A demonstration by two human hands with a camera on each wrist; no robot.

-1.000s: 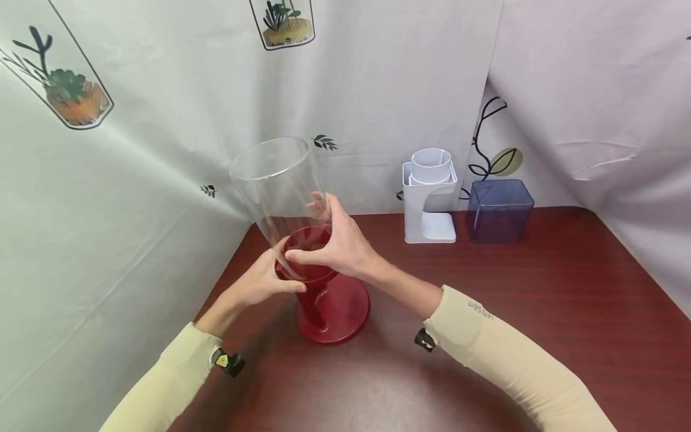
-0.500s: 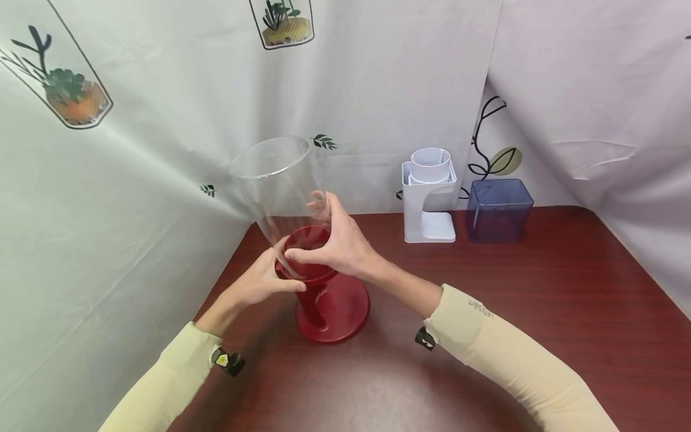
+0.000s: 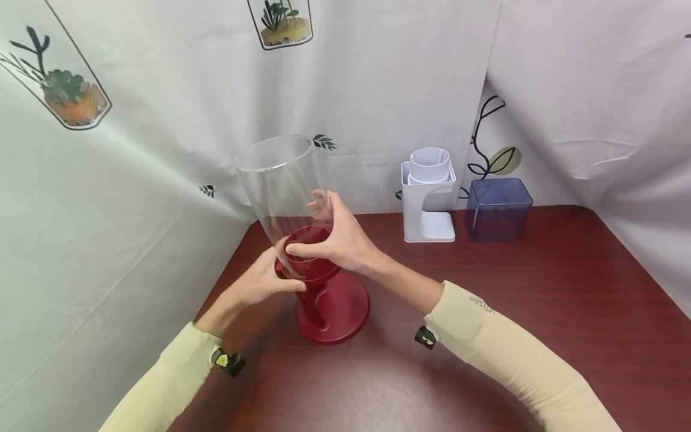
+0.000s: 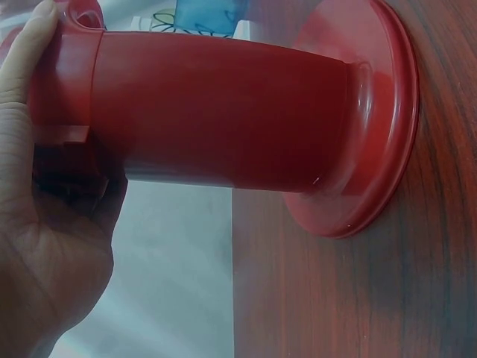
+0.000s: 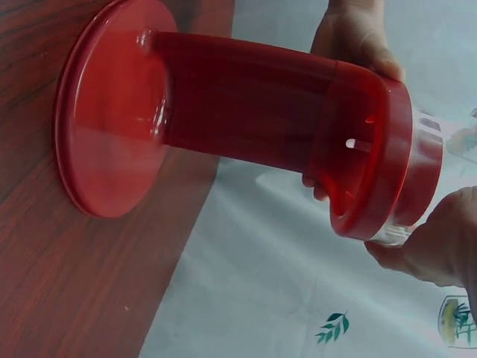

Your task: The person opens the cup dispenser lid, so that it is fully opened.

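Note:
A red stand (image 3: 345,309) with a round foot and a curved column stands upright on the table. In the head view my left hand (image 3: 261,279) grips its upper collar from the left, thumb at the front; the left wrist view shows this hand (image 4: 48,216) around the collar. A tall clear canister (image 3: 281,189), wide at its open top, leans left with its red lower end at the collar. My right hand (image 3: 348,240) holds the canister low down, thumb in front, fingers behind. How deep the canister sits in the collar is hard to tell.
Behind and to the right stand a white holder (image 3: 414,210) with a white cylindrical piece in its top, and a translucent blue box (image 3: 499,210). Printed cloth (image 3: 146,210) hangs along the left and back edges of the dark red table (image 3: 513,312).
The canister's top has swung slightly to the right, so it leans a little less. My right hand has shifted slightly with it, while the left hand and the stand keep their places.

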